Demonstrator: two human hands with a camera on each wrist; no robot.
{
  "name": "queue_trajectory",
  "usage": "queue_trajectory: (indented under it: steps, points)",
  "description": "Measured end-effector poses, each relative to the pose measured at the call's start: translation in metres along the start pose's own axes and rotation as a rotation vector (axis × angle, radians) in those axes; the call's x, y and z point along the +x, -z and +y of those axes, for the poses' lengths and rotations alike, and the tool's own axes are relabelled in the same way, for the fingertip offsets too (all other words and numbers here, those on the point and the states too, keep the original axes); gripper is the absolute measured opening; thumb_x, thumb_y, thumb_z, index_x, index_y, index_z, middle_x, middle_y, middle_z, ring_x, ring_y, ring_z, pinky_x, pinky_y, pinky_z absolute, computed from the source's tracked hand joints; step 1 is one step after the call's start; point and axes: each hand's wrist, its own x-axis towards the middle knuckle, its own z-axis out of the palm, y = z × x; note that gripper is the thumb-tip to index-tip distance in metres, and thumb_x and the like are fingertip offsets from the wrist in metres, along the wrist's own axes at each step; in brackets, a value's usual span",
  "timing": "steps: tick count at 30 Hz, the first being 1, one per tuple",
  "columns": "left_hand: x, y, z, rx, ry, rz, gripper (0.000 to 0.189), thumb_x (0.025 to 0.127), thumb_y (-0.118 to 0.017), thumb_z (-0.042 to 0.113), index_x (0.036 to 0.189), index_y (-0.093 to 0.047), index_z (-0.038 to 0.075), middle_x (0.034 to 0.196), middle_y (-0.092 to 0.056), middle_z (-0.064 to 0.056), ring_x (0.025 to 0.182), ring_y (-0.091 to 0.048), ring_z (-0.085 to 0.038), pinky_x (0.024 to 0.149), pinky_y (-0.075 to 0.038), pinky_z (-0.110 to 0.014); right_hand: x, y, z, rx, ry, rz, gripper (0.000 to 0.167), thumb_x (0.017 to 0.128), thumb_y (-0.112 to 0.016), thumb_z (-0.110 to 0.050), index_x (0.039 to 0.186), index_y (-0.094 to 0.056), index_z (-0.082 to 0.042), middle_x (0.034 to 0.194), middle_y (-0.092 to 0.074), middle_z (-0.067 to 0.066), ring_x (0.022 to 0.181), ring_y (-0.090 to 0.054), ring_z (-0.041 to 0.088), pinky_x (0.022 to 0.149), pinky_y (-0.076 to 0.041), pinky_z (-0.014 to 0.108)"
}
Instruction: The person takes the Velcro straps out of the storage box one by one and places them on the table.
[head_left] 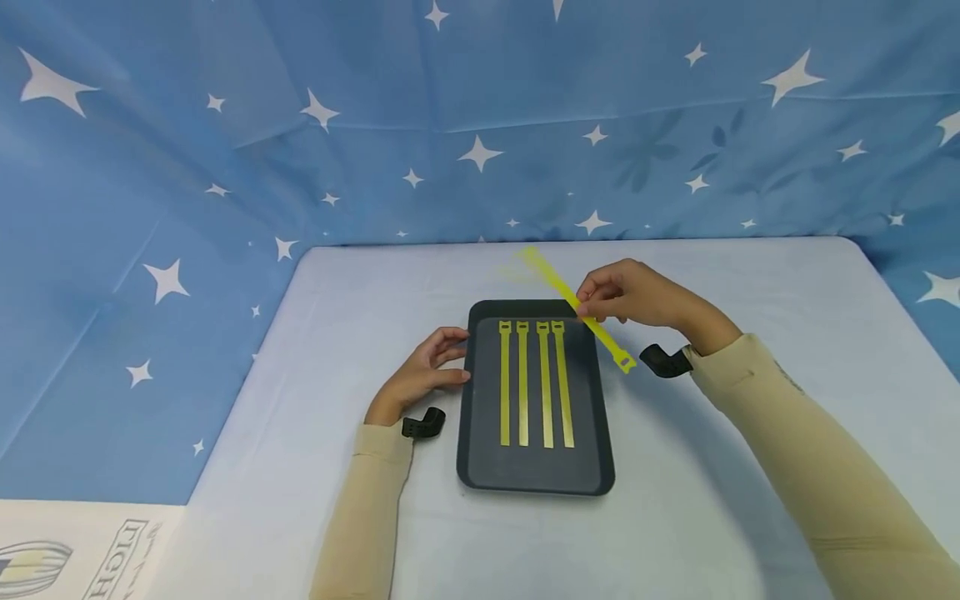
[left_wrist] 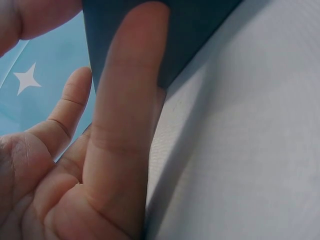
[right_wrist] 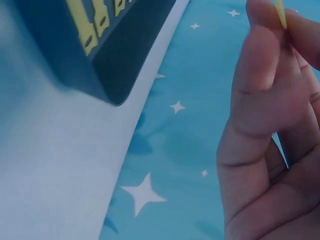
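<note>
My right hand (head_left: 637, 293) pinches a yellow hook-and-loop cable tie (head_left: 551, 275) between thumb and fingertips, above the tray's upper right corner. The tie slants, its slotted head at the lower right. In the right wrist view only a thin edge of the tie (right_wrist: 281, 12) shows between the fingertips. Several more yellow cable ties (head_left: 524, 392) lie side by side lengthwise in a dark grey tray (head_left: 532, 475), slotted heads at the far end. My left hand (head_left: 423, 371) rests against the tray's left side, its thumb (left_wrist: 127, 95) extended along the outer wall and the fingers spread.
The tray stands on a white-covered table (head_left: 675, 533). Behind and to the left hangs a blue cloth with white stars (head_left: 480, 154). A pale printed item (head_left: 82, 550) lies at the lower left. Each wrist wears a black band device (head_left: 666, 361).
</note>
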Motion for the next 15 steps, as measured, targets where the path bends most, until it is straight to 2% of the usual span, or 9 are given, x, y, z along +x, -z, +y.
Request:
queue_trajectory:
  steps: [7, 12, 15]
  points:
    - [-0.001, -0.001, 0.001, 0.01, 0.027, 0.011, 0.071, 0.093, -0.073, 0.0, 0.157, -0.041, -0.001, 0.165, -0.042, -0.024, 0.149, -0.046, -0.04, 0.093, -0.059, -0.033, -0.019, 0.004, 0.015, 0.099, -0.042, 0.031, 0.012, 0.104, -0.071, -0.004, 0.112, -0.068, 0.004, 0.105, -0.08, 0.019, 0.084, -0.072, 0.029, 0.071, -0.06, 0.037]
    - [-0.002, -0.002, 0.0, 0.007, 0.025, 0.016, 0.071, 0.093, -0.072, -0.001, 0.156, -0.04, -0.002, 0.166, -0.041, -0.023, 0.149, -0.045, -0.041, 0.092, -0.059, -0.031, -0.032, 0.003, 0.028, 0.17, -0.078, 0.044, 0.013, 0.103, -0.072, -0.004, 0.111, -0.066, 0.006, 0.106, -0.08, 0.021, 0.083, -0.072, 0.031, 0.073, -0.061, 0.035]
    - [-0.002, -0.003, -0.001, 0.007, 0.019, 0.011, 0.07, 0.094, -0.072, -0.001, 0.156, -0.04, -0.002, 0.167, -0.04, -0.023, 0.151, -0.043, -0.041, 0.094, -0.059, -0.031, -0.04, 0.002, 0.034, 0.197, -0.09, 0.05, 0.014, 0.103, -0.072, -0.004, 0.11, -0.067, 0.006, 0.102, -0.078, 0.018, 0.083, -0.072, 0.033, 0.074, -0.062, 0.035]
